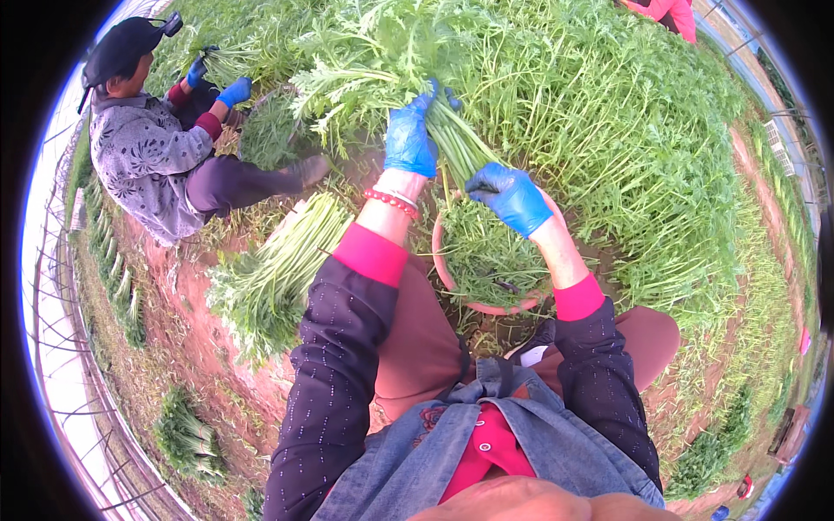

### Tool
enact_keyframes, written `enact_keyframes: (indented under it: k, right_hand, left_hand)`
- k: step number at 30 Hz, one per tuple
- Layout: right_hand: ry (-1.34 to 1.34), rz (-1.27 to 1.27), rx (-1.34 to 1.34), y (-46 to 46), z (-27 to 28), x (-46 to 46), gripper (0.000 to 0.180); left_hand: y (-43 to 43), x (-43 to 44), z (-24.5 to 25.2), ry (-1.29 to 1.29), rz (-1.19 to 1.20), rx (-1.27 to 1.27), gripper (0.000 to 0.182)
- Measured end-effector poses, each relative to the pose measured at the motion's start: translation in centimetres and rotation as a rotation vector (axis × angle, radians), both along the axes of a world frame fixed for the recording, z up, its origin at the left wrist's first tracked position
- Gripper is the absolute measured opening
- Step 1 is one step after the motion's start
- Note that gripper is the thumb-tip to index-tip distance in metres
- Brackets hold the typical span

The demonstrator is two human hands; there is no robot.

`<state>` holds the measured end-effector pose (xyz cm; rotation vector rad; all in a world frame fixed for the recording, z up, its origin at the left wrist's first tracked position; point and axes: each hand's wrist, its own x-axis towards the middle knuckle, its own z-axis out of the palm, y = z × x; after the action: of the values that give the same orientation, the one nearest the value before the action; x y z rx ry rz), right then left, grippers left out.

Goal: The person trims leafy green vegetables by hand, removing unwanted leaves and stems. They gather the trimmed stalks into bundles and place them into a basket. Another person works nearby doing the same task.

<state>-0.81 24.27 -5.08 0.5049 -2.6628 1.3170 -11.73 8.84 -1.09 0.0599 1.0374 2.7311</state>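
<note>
My left hand [412, 140], in a blue glove, grips a bunch of leafy greens [461, 144] that look like garland chrysanthemum. Its lobed leaves spread beyond the hand, and the pale stems slant down to the right. By the stem ends is my right hand [509, 198], also gloved in blue, with its fingers curled; whether they pinch a stem is hidden. Below it, between my knees, stands a round pinkish basin [498, 309] with loose green trimmings [492, 260] inside. A laid pile of cut greens [303, 241] rests left of my left forearm, stems pointing up and right.
Dense standing greens [625, 143] fill the ground ahead and right. A co-worker [153, 143] in blue gloves sits close on the left, handling greens. Tied bundles [189, 436] lie behind left. Another person's pink sleeve [674, 16] shows at the far top right.
</note>
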Motion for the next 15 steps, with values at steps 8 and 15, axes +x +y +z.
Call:
enact_keyframes:
  k: [8,15]
  right_hand:
    - [-0.007,-0.349,-0.457,4.2,2.7,1.4,0.027]
    - [-0.315,-0.206,-0.522,0.6,-0.3,0.4,0.036]
  left_hand:
    - [-1.1,-0.3,0.0,0.041,0.014,0.052,0.03]
    - [-0.6,-0.2,1.0,-0.046,-0.057,0.157,0.025]
